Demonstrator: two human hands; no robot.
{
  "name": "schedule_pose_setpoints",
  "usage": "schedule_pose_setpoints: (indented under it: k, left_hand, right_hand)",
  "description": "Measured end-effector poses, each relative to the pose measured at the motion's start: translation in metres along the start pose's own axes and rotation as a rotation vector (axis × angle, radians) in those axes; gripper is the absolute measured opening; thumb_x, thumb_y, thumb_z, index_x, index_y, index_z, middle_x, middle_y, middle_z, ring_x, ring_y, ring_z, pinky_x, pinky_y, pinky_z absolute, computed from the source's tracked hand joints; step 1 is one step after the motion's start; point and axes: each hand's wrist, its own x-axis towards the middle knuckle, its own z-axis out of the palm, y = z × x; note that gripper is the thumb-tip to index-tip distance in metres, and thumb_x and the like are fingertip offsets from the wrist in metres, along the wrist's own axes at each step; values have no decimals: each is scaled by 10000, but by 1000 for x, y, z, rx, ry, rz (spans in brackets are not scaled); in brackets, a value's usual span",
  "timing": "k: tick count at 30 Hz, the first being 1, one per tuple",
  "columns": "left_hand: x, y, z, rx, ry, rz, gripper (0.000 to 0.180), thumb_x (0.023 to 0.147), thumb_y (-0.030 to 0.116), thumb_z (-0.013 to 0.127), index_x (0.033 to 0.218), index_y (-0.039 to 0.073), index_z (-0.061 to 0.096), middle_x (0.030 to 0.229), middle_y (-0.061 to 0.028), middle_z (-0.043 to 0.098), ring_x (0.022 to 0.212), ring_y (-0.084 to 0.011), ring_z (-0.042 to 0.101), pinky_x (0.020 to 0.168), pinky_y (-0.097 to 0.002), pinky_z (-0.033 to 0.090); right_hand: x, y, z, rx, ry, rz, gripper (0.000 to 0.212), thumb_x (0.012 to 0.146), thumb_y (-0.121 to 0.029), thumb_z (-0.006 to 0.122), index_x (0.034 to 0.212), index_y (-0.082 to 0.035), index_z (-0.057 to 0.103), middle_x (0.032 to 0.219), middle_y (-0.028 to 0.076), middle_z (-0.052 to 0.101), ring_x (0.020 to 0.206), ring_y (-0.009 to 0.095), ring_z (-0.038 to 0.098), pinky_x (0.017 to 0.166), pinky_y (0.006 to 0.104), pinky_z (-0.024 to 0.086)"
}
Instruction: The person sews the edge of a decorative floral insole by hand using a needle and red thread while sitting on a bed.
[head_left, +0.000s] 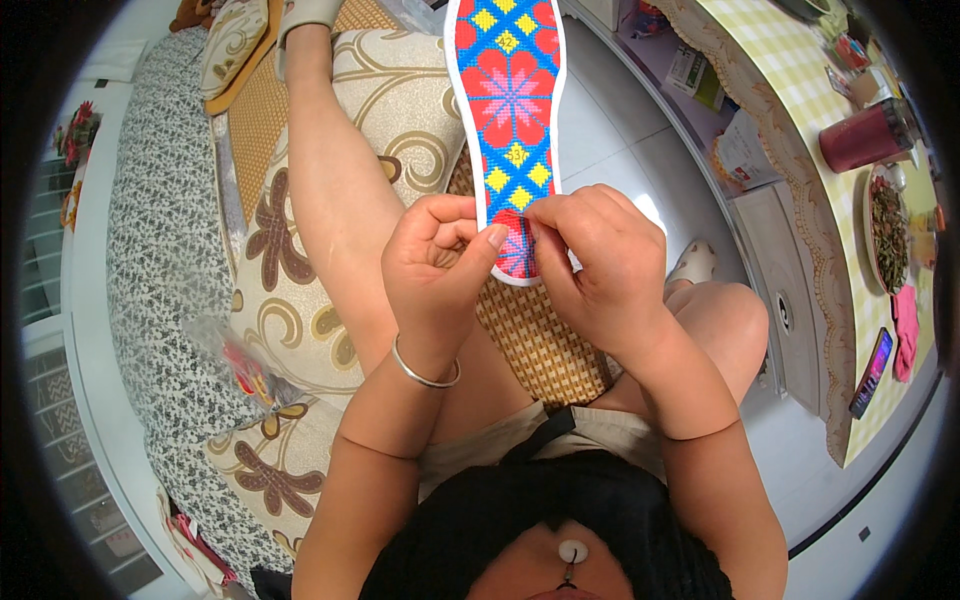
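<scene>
The person holds an embroidered insole (508,90) in front of the body, and both hands meet at its near, rounded end. The insole points away from the person, above the lap and the woven mat (535,335), and its far end is cut off by the top edge of the picture. The left hand (440,255) is curled, with the thumb pressed on the lower left edge of the insole, so it pinches this end. The right hand (590,262) is closed on the lower right edge, with its fingertips bent onto the cloth face. The two thumbs almost touch each other over the red and blue stitches. A silver bracelet (425,375) sits on the left wrist. The near tip of the insole is partly covered by the fingers, so the pattern there is hard to see. Whether a needle or thread is between the fingers cannot be told. At the left side, a clear plastic bag (240,360) lies on the patterned cushion (300,300), and its contents are blurred.
</scene>
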Motion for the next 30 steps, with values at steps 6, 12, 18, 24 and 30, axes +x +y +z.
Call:
schedule_pose_setpoints:
  k: [6, 12, 18, 24, 30]
  left_hand:
    - [-2, 1, 3, 107, 12, 45, 190, 825, -86, 593, 1000, -62, 522, 858, -103, 656, 730, -97, 620, 640, -198, 511]
    - [-8, -7, 2, 610, -10, 350, 206, 787, -100, 630, 978, -63, 563, 846, -87, 646, 731, -82, 607, 658, -185, 486]
    - [-9, -6, 8, 579, 81, 336, 226, 791, -116, 618, 1000, -71, 546, 844, -97, 646, 740, -99, 624, 677, -187, 487]
    - [-11, -10, 6, 542, 3, 373, 240, 803, -125, 592, 1019, -59, 510, 905, -127, 646, 832, -123, 624, 721, -203, 500]
    - [4, -7, -5, -313, -10, 54, 269, 833, -70, 572, 1073, -13, 466, 982, -145, 624, 889, -177, 622, 807, -282, 513]
  right_hand:
    - [-1, -1, -2, -43, -42, -7, 116, 672, -17, 649, 722, -62, 555, 621, 64, 498, 559, 238, 518, 472, 343, 419]
    - [-1, -9, -4, -89, -85, -36, 143, 647, -37, 654, 700, -70, 525, 627, 62, 497, 570, 242, 526, 483, 345, 437]
    - [-5, -8, 2, -20, 17, 46, 167, 678, 14, 688, 803, -50, 599, 655, 83, 574, 582, 245, 569, 509, 330, 455]
    - [-10, -4, 5, -11, 14, 3, 138, 700, -56, 688, 799, -53, 593, 702, 90, 583, 621, 243, 567, 544, 321, 460]
    - [6, 6, -15, 485, 136, 476, 120, 805, -84, 654, 901, -16, 630, 905, 71, 631, 770, 127, 568, 730, 257, 446]
